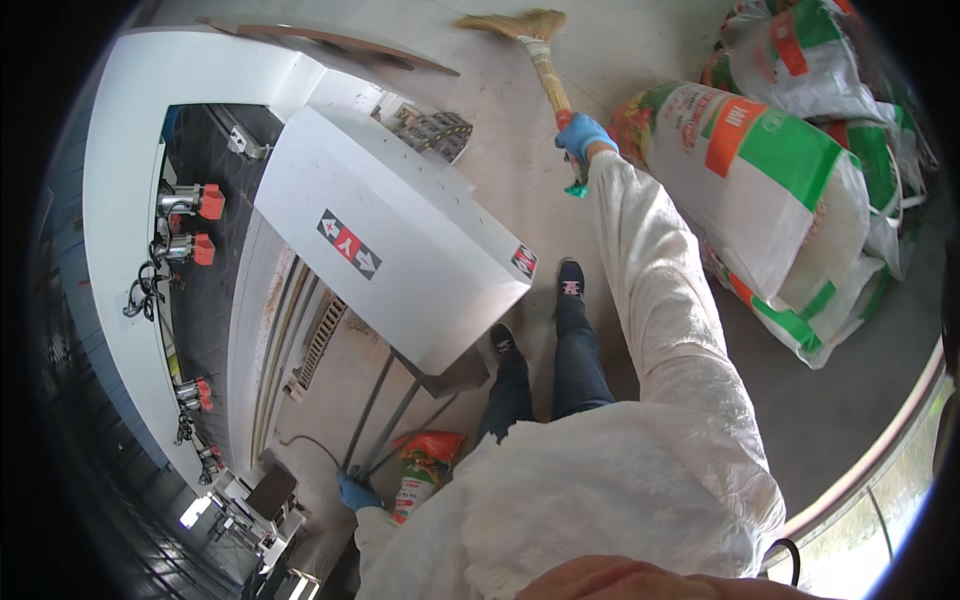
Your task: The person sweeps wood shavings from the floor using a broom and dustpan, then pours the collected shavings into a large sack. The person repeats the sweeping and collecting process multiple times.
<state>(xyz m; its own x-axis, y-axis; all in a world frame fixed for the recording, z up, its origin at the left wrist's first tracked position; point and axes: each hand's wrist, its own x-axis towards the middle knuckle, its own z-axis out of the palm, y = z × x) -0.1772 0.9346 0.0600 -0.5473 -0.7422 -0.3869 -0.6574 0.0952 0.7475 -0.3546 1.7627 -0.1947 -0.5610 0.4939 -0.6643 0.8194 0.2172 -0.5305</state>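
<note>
Broom of yellow straw (546,78), fan-headed, gripped by blue-gloved right hand (586,138)
Bristles (515,23) spread ahead of those fingers (567,137); blue-gloved left hand (358,493): cannot tell whether closed.

Machine (120,180), large, white-framed; pale housing (420,235), sloping, with red-and-black arrow label (349,244) on its face. Metal fittings (190,202) with red blocks, in a row along the frame's inner edge. Brown panel (340,40), long, beyond the machine. Sacks (750,185), white, green and orange, heaped at right on the grey floor (640,45).
</note>
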